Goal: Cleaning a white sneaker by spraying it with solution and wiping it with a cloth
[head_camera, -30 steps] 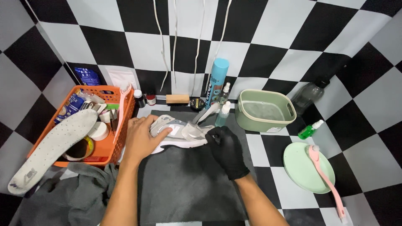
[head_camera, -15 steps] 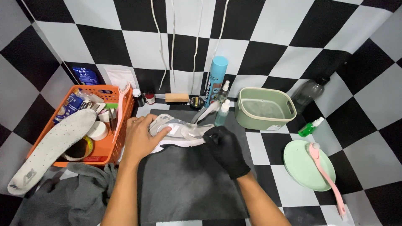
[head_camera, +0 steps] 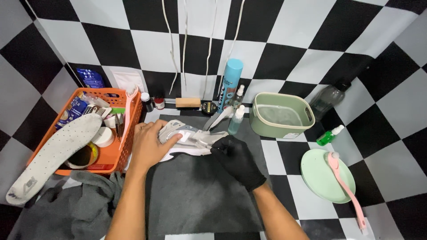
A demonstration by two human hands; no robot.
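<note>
From the head camera we look down on a grey and white sneaker (head_camera: 191, 140) lying on its side at the far edge of a dark grey mat (head_camera: 200, 195), which covers the middle of the checkered floor. Our bare left hand (head_camera: 151, 144) lies over the sneaker's left end, fingers curled down onto it and pressing it to the mat. Our right hand (head_camera: 238, 160) — in a black glove — meets the sneaker's right end with its fingers drawn together; we cannot tell whether they pinch anything.

To the left stands an orange basket (head_camera: 111, 166), with a white insole (head_camera: 55, 155) leaning out over its near rim and a crumpled grey cloth (head_camera: 75, 209) just below it. Behind the sneaker stand a blue spray can (head_camera: 230, 84) and a small clear spray bottle (head_camera: 235, 120). To the right sits a green tub (head_camera: 281, 116) — and nearer us a pale green plate (head_camera: 318, 178) with a pink brush (head_camera: 344, 186) lying across it.
</note>
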